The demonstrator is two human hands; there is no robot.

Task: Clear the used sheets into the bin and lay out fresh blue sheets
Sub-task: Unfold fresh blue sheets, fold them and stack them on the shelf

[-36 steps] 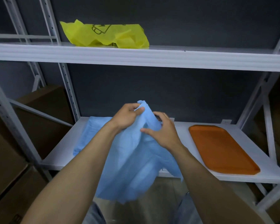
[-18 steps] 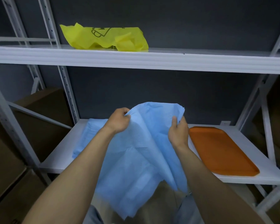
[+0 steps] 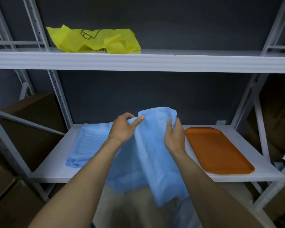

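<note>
Head view: left hand (image 3: 122, 129) and right hand (image 3: 174, 137) pinch top edge of thin blue nonwoven sheet (image 3: 150, 155) at 6 o'clock, draped off white metal shelf (image 3: 56, 162). Step: unfolding. Next likely: spread, lay flat.

You face a white metal shelving rack (image 3: 62, 104) set against a dark grey wall (image 3: 155, 96), which fills the view from 10 to 2 o'clock. Its upper shelf (image 3: 187, 61) crosses at 12 o'clock and its lower shelf (image 3: 53, 170) lies at centre. Perforated uprights stand at 10 o'clock, with more at 2 to 3 o'clock. Brown cardboard boxes (image 3: 36, 116) sit in shadow at 9 o'clock. Tan floor (image 3: 132, 211) shows, blurred, at 6 o'clock. The light is dim, brightest on the shelf fronts.
</note>
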